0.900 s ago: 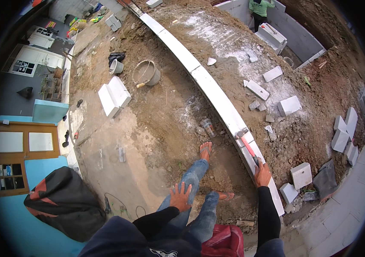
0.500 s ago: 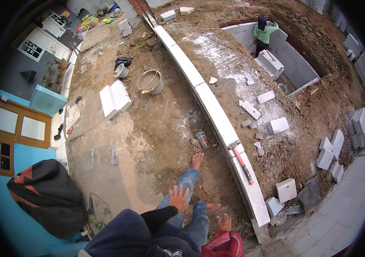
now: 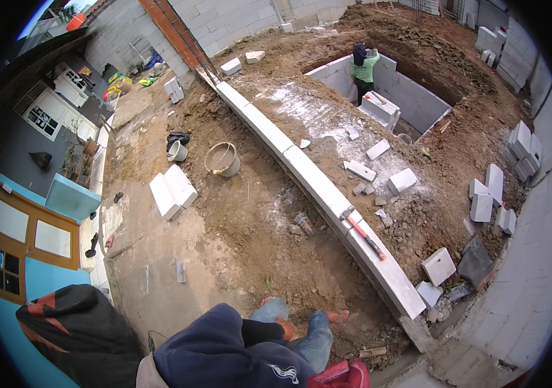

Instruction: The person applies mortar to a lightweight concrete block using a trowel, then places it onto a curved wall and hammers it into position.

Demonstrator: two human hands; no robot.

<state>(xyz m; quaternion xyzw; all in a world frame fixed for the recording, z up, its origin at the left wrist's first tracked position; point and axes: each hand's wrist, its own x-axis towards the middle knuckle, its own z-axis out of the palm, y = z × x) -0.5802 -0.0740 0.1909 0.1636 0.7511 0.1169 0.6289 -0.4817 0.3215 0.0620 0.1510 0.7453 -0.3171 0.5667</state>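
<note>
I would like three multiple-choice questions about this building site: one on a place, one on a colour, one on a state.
1. Where does the hammer lie?
A) on the low white block wall
B) in the pit
C) on the paving
2. Its handle is:
A) blue
B) red
C) green
3. The grey bucket stands:
A) upside down
B) on its side
C) upright
Answers: 1 A, it rests along the wall's top; 2 B, the shaft shows red; 3 C, its open mouth faces up.

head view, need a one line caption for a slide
Red-handled hammer lying on a low row of white blocks across a dirt building site, bucket nearby, no hand holding it.
</note>
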